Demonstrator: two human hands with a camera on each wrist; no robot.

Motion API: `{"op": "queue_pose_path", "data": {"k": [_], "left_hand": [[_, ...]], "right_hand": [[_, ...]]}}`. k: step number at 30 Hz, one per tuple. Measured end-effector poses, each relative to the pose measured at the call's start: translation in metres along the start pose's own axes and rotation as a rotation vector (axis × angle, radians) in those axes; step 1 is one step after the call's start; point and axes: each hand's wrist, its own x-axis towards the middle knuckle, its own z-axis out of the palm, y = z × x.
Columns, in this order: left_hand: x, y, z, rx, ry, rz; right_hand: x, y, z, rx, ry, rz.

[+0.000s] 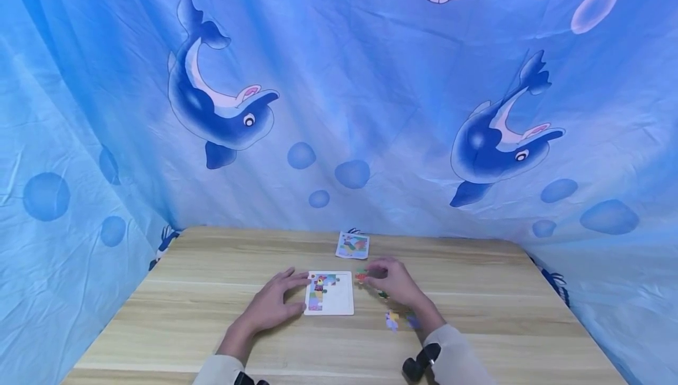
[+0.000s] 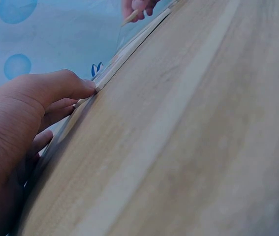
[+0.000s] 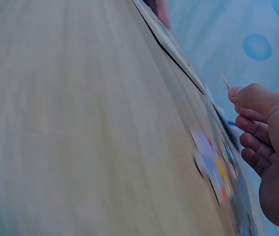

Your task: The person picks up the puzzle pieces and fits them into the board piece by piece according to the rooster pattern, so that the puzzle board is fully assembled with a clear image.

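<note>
A square white puzzle tray (image 1: 338,302) lies on the table, with joined colourful pieces along its left side and top. My left hand (image 1: 272,302) rests at the tray's left edge, fingertips near the upper corner and thumb near the lower one. In the left wrist view, the thumb (image 2: 75,84) touches the tray's edge. Right of the tray, my right hand (image 1: 392,282) pinches a red and green puzzle piece (image 1: 361,277) between thumb and fingers. The right wrist view shows this puzzle piece (image 3: 226,82) edge-on, lifted above the table.
Behind the tray lies a picture card (image 1: 352,246). Loose puzzle pieces (image 1: 392,320) lie near the right forearm, and another dark green piece (image 1: 383,295) sits under the right hand. A blue curtain (image 1: 339,108) with dolphins hangs behind the wooden table (image 1: 212,273).
</note>
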Motion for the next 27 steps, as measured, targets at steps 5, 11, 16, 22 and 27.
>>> {"op": "queue_pose_path", "data": {"k": [5,11,16,22,27], "left_hand": [[0.0,0.0,0.0,-0.003,-0.002,0.0],[-0.001,0.0,0.001,-0.001,-0.003,-0.003],[-0.001,0.0,0.0,-0.002,-0.002,-0.009],[-0.002,-0.001,0.0,0.007,0.002,-0.008],[-0.001,-0.001,0.0,0.004,0.004,-0.006]], "right_hand": [[0.006,-0.008,0.014,0.009,-0.044,-0.031],[0.013,-0.011,0.025,-0.022,-0.087,-0.053],[0.014,-0.013,0.03,-0.037,-0.097,-0.074],[0.015,-0.019,0.031,-0.048,-0.111,-0.086],[0.017,-0.02,0.032,-0.06,-0.12,-0.049]]}}
